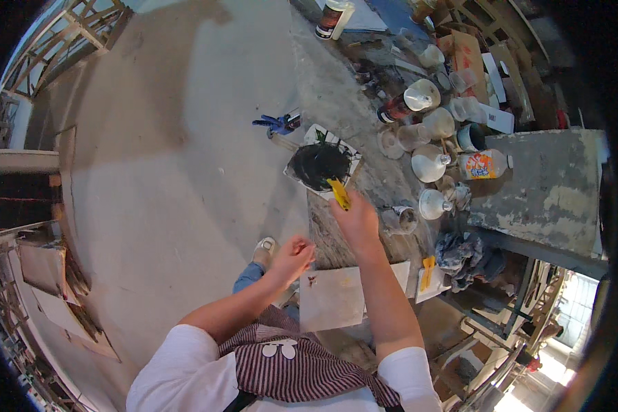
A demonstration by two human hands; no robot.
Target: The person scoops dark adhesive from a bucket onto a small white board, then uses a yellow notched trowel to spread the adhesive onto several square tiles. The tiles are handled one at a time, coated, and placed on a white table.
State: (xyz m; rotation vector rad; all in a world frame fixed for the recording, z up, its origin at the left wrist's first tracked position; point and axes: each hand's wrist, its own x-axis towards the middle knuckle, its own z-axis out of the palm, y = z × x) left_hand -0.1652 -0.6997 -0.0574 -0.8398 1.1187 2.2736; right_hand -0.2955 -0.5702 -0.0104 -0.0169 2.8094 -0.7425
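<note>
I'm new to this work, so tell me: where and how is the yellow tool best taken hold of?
Grip the yellow tool probably at its near end, from the near side, as the right hand does: its elongated body points outward, its far end over the black paste.

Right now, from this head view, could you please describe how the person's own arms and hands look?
The left hand and right hand are bare, without gloves. Short, plain white sleeves leave both forearms uncovered.
</note>
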